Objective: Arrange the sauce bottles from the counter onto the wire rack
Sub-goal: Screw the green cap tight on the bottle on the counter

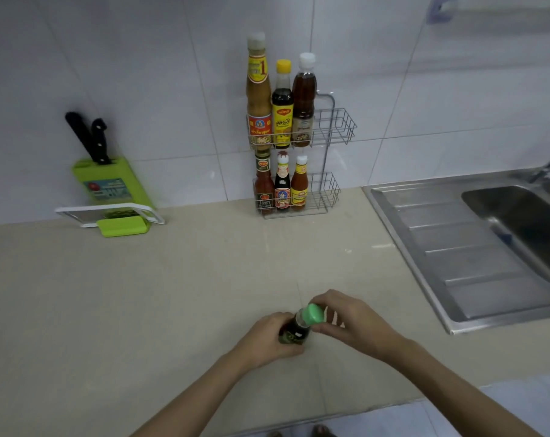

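Left hand (269,337) grips green-capped bottle (299,326); right hand (352,323) pinches cap; wire rack (333,127) holds 6 bottles.

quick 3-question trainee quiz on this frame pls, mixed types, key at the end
1. True or false: the upper shelf of the wire rack is full from end to end.
2. Which cap colour has the bottle between the hands? A red, B green, C yellow.
3. How many bottles stand on the lower shelf?

Key
1. False: three bottles at its left, its right end is free.
2. B: the left hand grips the body, the right hand is at the green cap.
3. Three.
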{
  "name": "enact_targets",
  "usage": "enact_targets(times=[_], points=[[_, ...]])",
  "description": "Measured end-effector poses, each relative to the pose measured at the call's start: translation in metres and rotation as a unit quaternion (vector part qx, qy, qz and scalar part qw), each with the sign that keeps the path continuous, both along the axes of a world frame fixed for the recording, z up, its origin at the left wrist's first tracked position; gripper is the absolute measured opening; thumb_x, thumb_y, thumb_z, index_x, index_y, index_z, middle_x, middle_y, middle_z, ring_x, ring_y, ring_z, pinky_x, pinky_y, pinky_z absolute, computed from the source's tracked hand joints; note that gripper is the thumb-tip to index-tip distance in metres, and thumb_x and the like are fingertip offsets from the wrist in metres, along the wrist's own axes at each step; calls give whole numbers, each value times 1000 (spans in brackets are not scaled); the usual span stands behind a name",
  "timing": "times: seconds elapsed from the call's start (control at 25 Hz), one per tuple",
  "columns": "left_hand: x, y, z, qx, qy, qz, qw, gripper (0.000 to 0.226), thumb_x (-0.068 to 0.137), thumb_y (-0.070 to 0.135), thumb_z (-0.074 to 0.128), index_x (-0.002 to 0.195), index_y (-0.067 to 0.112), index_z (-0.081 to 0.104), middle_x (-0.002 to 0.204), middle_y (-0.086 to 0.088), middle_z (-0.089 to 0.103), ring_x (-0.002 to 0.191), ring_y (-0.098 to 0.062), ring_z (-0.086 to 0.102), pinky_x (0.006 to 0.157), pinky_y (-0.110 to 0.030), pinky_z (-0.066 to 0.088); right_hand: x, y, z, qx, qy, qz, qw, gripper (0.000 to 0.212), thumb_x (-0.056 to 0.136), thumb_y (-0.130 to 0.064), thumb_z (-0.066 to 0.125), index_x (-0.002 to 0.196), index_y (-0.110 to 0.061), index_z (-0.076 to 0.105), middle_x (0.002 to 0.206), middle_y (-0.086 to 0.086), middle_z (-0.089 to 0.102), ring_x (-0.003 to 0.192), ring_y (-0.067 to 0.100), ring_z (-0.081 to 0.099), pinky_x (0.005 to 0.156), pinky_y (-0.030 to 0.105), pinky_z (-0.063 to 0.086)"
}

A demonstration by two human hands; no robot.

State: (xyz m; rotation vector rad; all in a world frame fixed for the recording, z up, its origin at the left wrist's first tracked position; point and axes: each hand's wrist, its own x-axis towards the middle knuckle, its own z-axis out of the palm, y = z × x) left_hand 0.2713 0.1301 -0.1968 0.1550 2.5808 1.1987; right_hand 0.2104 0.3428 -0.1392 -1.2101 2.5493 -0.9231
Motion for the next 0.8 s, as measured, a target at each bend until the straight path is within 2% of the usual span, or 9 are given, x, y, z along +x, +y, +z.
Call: enact_targets(times=[0.12,0.28,0.36,0.4,0.48,0.6,0.72,0.8], points=[[1,5,2,-17,10,-7,1000,41,72,41,73,104,19,62,102,-4,67,91,-17,62,79,-31,49,-4,-2,1,43,51,41,997,35,87,-49,56,114,-26,56,98,-8,58,77,5,55,67,22,48],[1,5,3,-42,17,-8,999,40,71,42,70,99,16,60,95,-4,66,85,-17,61,72,-30,46,-10,-9,3,63,128,57,988,35,86,-48,56,107,-20,60,86,-1,58,76,14,51,66,28,44],[1,8,4,-37,3,-10,999,38,72,42,70,97,15,59,90,-1,64,82,-17,60,69,-31,46,-15,-11,3,100,162,67,979,38,86,-50,53,109,-19,59,90,0,58,80,17,51,70,30,46],[0,8,6,-38,-2,-13,999,38,72,42,70,96,15,58,88,0,62,81,-17,59,68,-31,45,-17,-11,3,105,154,75,980,39,88,-50,51,113,-20,58,96,-1,58,85,16,52,74,30,46],[-2,9,10,-42,-9,-23,999,39,73,42,69,98,14,57,90,-1,61,80,-16,57,69,-32,45,-21,-7,8,80,53,90,991,37,92,-46,50,121,-24,54,109,-4,59,97,12,51,84,26,45],[-9,6,17,-37,-20,-48,998,41,75,43,69,103,15,57,98,-6,65,84,-16,58,74,-32,47,-27,-2,15,36,-96,81,991,35,94,-34,54,128,-24,51,116,-7,58,103,4,54,83,18,49],[-17,5,24,-23,-22,-42,999,42,74,43,69,103,15,58,100,-7,67,89,-20,62,80,-36,50,-22,-8,12,-24,-144,20,989,39,92,-30,58,130,-25,52,113,-9,58,104,6,56,82,19,51],[-24,3,29,-35,-13,-40,998,42,75,43,69,103,14,58,101,-7,66,90,-21,61,79,-36,49,-20,-15,10,-55,-122,-26,991,36,90,-28,61,126,-24,55,108,-9,60,99,8,58,81,24,53]])
